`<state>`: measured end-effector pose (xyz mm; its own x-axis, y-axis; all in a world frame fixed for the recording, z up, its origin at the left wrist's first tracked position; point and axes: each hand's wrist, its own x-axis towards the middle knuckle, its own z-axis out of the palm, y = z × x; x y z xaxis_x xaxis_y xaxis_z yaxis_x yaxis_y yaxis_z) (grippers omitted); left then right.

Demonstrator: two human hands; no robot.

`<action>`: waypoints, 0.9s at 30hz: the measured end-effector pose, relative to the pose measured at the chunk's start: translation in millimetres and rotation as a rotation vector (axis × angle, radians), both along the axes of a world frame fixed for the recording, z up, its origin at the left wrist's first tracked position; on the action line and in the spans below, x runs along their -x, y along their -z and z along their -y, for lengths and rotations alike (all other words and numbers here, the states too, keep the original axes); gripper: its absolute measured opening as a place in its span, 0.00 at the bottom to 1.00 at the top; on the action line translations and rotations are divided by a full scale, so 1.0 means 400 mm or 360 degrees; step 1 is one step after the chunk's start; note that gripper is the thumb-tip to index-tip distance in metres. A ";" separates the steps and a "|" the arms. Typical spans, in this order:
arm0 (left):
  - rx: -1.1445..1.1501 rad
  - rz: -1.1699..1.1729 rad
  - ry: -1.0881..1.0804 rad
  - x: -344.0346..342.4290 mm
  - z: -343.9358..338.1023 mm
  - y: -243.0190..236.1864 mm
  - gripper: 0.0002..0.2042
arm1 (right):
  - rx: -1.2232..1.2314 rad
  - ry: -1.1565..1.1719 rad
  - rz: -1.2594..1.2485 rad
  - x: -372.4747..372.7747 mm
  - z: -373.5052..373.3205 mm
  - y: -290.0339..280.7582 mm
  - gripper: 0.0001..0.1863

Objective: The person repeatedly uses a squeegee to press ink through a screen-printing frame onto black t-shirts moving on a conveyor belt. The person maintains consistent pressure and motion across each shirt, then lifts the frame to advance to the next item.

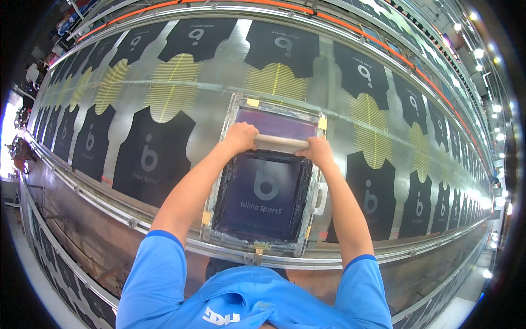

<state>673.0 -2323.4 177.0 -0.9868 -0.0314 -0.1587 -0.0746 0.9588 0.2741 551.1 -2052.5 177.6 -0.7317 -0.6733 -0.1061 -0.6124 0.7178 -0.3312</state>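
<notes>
Both my hands grip a squeegee point(282, 143) with a pale, rounded handle, set crosswise over a screen-printing frame point(232, 116). My left hand point(241, 137) is closed round the handle's left end. Its right end is in my right hand point(319, 151), with the fingers wrapped over it. Below the handle, the dark mesh point(260, 219) shows a light round logo with lettering under it. Beyond the squeegee the mesh looks purple. The frame lies flat on the long metal printing table point(219, 118), and what lies under it is mostly hidden. The squeegee's blade is hidden too.
Black shirt-shaped fabric pieces point(159, 151) with grey logos lie in two rows along the table, with yellow striped patches point(172, 82) between them. A metal rail point(350, 262) runs along the near edge. An orange line point(378, 41) follows the far side.
</notes>
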 end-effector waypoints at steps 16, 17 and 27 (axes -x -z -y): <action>-0.0024 0.0103 0.0045 -0.204 -0.101 0.030 0.13 | -0.0068 0.0158 0.0195 -0.227 -0.091 0.041 0.21; -0.0008 0.0081 0.0060 -0.261 -0.124 0.028 0.12 | -0.0028 0.0124 0.0166 -0.289 -0.119 0.047 0.20; -0.0198 0.0008 0.0009 -0.634 -0.253 0.034 0.09 | 0.0244 -0.0026 0.0267 -0.629 -0.262 0.013 0.13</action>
<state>926.7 -2222.1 163.5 -0.9862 -0.0055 -0.1657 -0.0708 0.9179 0.3904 802.7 -1947.6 172.4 -0.7013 -0.7025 -0.1211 -0.5506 0.6418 -0.5338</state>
